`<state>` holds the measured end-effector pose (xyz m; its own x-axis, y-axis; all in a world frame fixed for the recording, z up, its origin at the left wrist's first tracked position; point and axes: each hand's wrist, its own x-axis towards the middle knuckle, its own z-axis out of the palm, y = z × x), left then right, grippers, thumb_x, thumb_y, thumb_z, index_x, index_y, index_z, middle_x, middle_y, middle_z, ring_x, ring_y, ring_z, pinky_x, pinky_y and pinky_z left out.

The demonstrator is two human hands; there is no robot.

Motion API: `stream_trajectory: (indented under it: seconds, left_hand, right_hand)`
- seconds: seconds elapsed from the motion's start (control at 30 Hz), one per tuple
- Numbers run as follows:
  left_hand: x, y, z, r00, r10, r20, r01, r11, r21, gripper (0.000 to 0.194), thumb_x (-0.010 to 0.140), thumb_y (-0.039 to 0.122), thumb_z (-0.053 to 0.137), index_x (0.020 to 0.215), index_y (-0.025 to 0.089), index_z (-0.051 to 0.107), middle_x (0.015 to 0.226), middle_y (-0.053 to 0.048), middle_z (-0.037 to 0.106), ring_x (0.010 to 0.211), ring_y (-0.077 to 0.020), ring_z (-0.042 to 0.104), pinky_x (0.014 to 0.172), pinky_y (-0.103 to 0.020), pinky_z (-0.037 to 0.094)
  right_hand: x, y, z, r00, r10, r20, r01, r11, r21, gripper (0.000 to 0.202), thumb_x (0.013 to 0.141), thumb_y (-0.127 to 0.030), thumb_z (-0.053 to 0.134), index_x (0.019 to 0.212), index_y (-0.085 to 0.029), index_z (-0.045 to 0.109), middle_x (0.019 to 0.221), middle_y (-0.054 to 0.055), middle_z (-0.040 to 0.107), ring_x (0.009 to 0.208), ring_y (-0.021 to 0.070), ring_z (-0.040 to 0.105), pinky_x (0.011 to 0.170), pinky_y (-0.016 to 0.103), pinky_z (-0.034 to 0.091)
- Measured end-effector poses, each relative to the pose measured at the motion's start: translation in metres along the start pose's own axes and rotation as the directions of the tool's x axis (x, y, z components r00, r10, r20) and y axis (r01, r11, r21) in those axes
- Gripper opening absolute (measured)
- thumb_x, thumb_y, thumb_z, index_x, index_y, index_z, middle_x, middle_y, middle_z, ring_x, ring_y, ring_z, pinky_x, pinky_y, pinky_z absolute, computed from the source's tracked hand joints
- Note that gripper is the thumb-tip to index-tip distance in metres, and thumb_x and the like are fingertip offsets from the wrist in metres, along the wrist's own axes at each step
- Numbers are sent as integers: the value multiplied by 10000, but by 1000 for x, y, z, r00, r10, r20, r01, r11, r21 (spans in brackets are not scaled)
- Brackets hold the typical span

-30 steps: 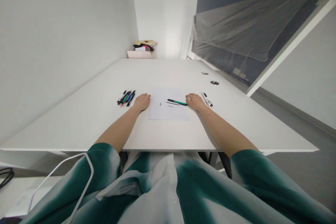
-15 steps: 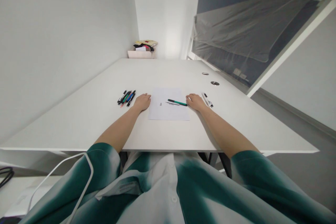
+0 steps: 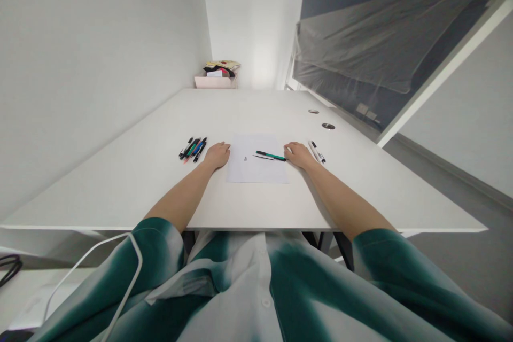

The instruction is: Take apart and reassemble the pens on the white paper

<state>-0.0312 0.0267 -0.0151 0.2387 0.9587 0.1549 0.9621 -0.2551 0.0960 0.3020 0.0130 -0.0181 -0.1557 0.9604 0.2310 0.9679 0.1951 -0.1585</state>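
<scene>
A sheet of white paper [image 3: 256,173] lies on the table in front of me. On it rest a green and black pen barrel [image 3: 271,155], a thin dark stick like a pen refill [image 3: 262,157] just below it, and a tiny grey piece [image 3: 246,158] too small to name. My left hand [image 3: 217,155] lies palm down by the paper's left edge, fingers loosely laid out and holding nothing. At the right edge, my right hand [image 3: 297,154] rests the same way, its fingertips close to the barrel's right end; whether they touch it I cannot tell.
Several pens [image 3: 193,149] lie in a bunch left of my left hand. A pair of white and black pens [image 3: 317,152] is right of my right hand. Farther back are two round table inserts [image 3: 328,126] and a box [image 3: 212,82] holding cloth. A plastic-covered dark panel [image 3: 356,43] stands at right.
</scene>
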Motion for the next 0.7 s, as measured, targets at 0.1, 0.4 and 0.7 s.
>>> stream_trajectory:
  seconds: [0.1, 0.4, 0.7]
  left_hand:
    - [0, 0, -1, 1000, 4, 4, -4, 1000, 4, 443, 974, 269, 325, 1350, 170, 536, 1455, -118, 498, 1360, -221, 442, 1149, -359, 315]
    - [-1, 1, -2, 1000, -3, 2, 3, 1000, -11, 442, 966, 269, 324, 1336, 183, 549, 1452, -111, 502, 1348, -230, 453, 1141, -366, 329]
    - [1, -1, 1, 1000, 7, 1, -7, 1000, 9, 445, 966, 271, 322, 1345, 188, 539, 1448, -105, 507, 1346, -221, 456, 1137, -362, 333]
  right_hand:
    - [0, 0, 0, 1000, -6, -7, 6, 1000, 2, 369, 939, -275, 420, 1193, -199, 677, 1315, 97, 619, 1205, 246, 551, 1031, 349, 402]
    - [1, 2, 1, 1000, -21, 1, 21, 1000, -1, 375, 938, -278, 409, 1188, -197, 677, 1295, 101, 629, 1201, 250, 550, 1024, 356, 407]
    - [0, 0, -2, 1000, -11, 7, 11, 1000, -4, 373, 937, -276, 417, 1193, -193, 674, 1306, 107, 621, 1197, 258, 555, 1015, 360, 412]
